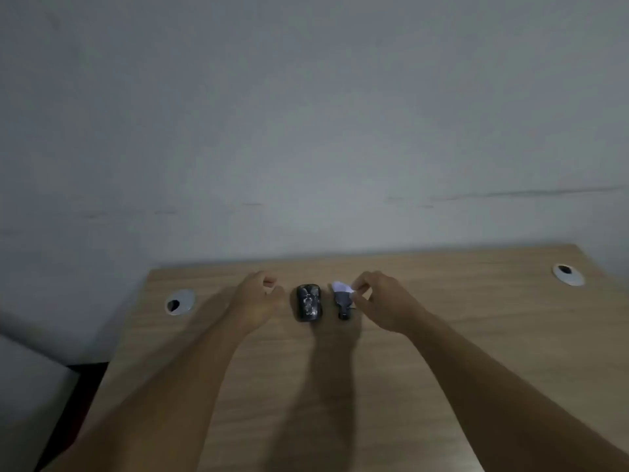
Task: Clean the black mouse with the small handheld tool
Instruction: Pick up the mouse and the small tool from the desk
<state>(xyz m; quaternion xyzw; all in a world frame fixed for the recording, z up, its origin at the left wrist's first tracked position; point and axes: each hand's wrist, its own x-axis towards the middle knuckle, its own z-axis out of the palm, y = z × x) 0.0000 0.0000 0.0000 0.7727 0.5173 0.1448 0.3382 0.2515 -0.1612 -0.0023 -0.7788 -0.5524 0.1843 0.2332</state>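
The right hand (376, 298) pinches the small dark handheld tool with a white tip (343, 297), just right of the dusty black mouse (308, 303) on the wooden counter (476, 335), while the loosely curled, empty left hand (260, 298) should steady the mouse before brushing.

Whole frame soft and dim; fine detail lost. Pale markings on the top of the black mouse (308, 302) unreadable, could be print or dirt. Small handheld tool (343, 299): white upper end and dark lower body smear together, type not identifiable; its right edge is covered by the right hand (381, 301), contact with the fingertips unclear. Left hand (256, 301) fingers curl under, tips hidden. Both forearms cut off by the bottom edge. Desk (476, 335) cropped at right and bottom.
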